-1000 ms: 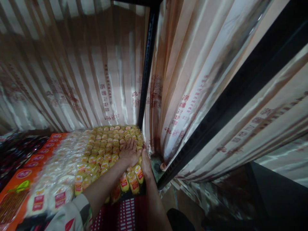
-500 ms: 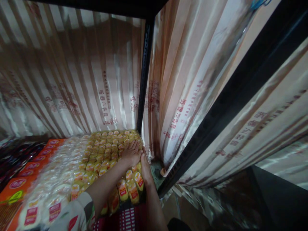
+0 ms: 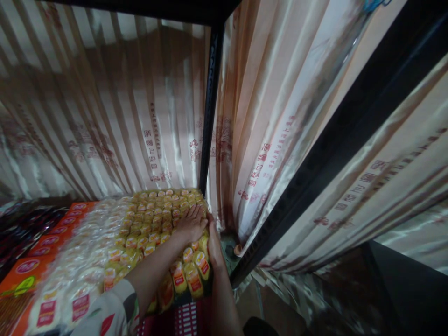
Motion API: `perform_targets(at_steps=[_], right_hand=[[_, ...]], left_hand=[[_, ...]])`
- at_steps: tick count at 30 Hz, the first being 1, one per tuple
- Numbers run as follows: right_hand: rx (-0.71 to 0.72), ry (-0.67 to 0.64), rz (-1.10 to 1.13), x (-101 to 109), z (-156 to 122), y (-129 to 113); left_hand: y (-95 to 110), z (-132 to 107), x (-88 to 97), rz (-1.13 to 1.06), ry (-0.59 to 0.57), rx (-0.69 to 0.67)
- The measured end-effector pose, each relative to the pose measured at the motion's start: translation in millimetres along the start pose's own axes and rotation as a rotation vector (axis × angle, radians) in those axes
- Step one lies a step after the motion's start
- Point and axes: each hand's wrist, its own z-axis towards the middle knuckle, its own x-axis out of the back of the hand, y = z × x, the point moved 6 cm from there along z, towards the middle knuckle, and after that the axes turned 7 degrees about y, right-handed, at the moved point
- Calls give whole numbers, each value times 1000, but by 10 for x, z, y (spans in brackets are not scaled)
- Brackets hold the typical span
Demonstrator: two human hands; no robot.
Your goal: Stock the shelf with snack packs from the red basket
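Observation:
Rows of small yellow-wrapped packets point(image 3: 150, 217), with red and white labels, lie close together on the shelf. My left hand point(image 3: 192, 225) rests on top of them near the right end, palm down and fingers stretched out. Along their right side lies my right hand point(image 3: 214, 240), flat against the edge of the rows, its fingers pointing away from me. Neither hand grips anything. My left forearm covers part of the front rows.
White clear-wrapped packets point(image 3: 87, 247) lie left of the yellow ones, then orange packages point(image 3: 45, 245) and dark shiny packs point(image 3: 24, 224). A black shelf post point(image 3: 210, 112) rises behind; another black post point(image 3: 315, 154) slants on the right. Pleated printed curtains point(image 3: 105, 116) hang around.
My right hand has moved slightly away from my left hand, leaving a small gap between them. My left hand stays flat on the yellow packets.

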Motion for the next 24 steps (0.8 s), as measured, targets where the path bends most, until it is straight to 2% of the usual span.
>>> perform_targets(at_steps=[14,20,24], right_hand=[[-43,-41,-15,-74,194,30],[-86,-33,-1,-87,189,-7],[-58,-52,16,-105,188,-44]], left_hand=[[-7,-28,10,21,43,-16],[-10,-43,19,-13,37,9],[-16,-39,3,-27,36,7]])
